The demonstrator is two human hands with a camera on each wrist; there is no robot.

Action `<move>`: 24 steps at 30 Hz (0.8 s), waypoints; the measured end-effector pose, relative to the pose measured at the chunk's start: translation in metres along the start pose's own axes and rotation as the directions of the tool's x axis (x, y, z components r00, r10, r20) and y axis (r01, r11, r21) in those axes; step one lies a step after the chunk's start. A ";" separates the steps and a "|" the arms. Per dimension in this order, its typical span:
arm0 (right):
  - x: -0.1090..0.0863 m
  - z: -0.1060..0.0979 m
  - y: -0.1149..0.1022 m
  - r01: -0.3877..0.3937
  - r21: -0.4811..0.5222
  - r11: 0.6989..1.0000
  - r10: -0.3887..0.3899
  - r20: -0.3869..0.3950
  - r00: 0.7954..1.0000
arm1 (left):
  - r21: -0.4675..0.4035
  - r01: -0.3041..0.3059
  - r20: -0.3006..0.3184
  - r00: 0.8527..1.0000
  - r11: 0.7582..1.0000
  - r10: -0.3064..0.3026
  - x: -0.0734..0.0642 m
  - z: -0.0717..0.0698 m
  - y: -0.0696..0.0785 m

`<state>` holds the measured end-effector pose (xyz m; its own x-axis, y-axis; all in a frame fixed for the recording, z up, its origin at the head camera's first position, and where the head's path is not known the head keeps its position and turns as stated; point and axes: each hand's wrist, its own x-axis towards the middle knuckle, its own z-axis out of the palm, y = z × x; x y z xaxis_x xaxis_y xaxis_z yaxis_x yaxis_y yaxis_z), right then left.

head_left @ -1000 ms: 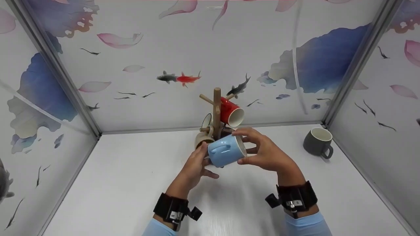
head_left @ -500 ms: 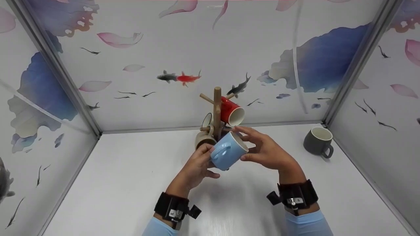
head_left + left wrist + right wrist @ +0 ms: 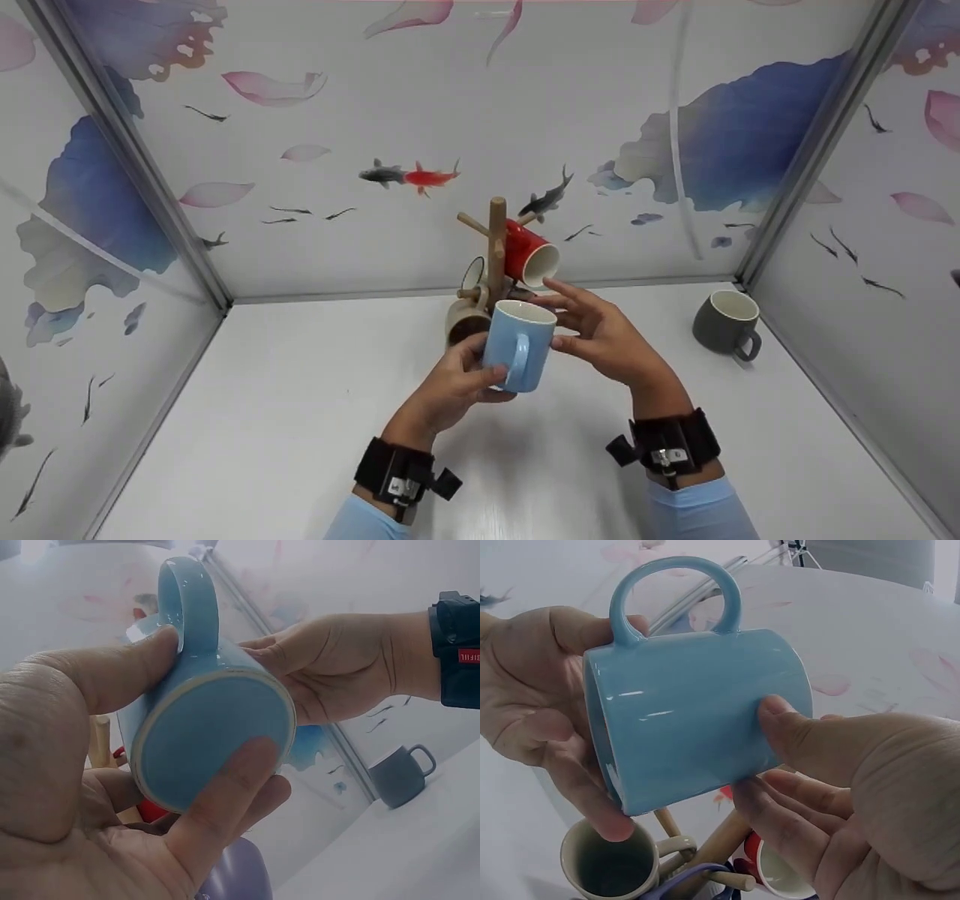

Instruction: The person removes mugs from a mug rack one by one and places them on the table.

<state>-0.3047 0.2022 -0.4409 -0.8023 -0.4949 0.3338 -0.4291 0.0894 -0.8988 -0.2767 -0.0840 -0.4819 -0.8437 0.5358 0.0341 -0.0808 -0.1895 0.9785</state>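
A light blue mug (image 3: 520, 345) is upright, tipped slightly, above the table in front of a wooden mug tree (image 3: 496, 240). My left hand (image 3: 448, 386) grips its lower part. In the left wrist view, the thumb lies beside the mug's handle (image 3: 201, 607) and a finger crosses the mug's base (image 3: 217, 735). At the mug's right side is my right hand (image 3: 611, 337), fingers extended near the rim and thumb at the wall. From the right wrist, that thumb (image 3: 787, 720) overlaps the blue side; contact on the far side is hidden.
On the tree hang a red mug (image 3: 532, 259) and a beige mug (image 3: 466, 319); a purple mug (image 3: 244, 874) shows in the left wrist view. A dark grey mug (image 3: 724, 326) stands on the white table (image 3: 300, 420) at right. Patterned panels enclose the back and sides.
The blue mug has turned from lying sideways to nearly upright, its handle now facing the person. My left hand's grip has shifted with it, and the right hand's fingers have loosened from the rim.
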 end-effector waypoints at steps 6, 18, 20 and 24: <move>0.001 0.005 0.001 -0.109 -0.012 0.994 0.108 -0.051 0.993 | 0.093 -0.042 -0.102 0.993 0.995 0.052 -0.001 0.005 0.002; 0.003 0.012 -0.008 -0.093 -0.069 0.993 0.083 -0.144 0.986 | 0.214 -0.107 -0.326 0.929 0.971 0.174 0.002 0.022 0.005; 0.002 0.014 -0.013 -0.106 -0.074 0.992 0.093 -0.170 0.981 | 0.213 -0.142 -0.365 0.906 0.967 0.213 0.002 0.026 0.006; -0.001 0.016 -0.023 -0.134 -0.053 0.990 0.123 -0.178 0.976 | 0.252 -0.207 -0.442 0.844 0.945 0.303 0.003 0.031 0.006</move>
<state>-0.2874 0.1869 -0.4250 -0.9098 -0.3187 0.2658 -0.3388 0.2006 -0.9192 -0.2631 -0.0585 -0.4694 -0.9714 0.0310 0.2356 0.2324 -0.0824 0.9691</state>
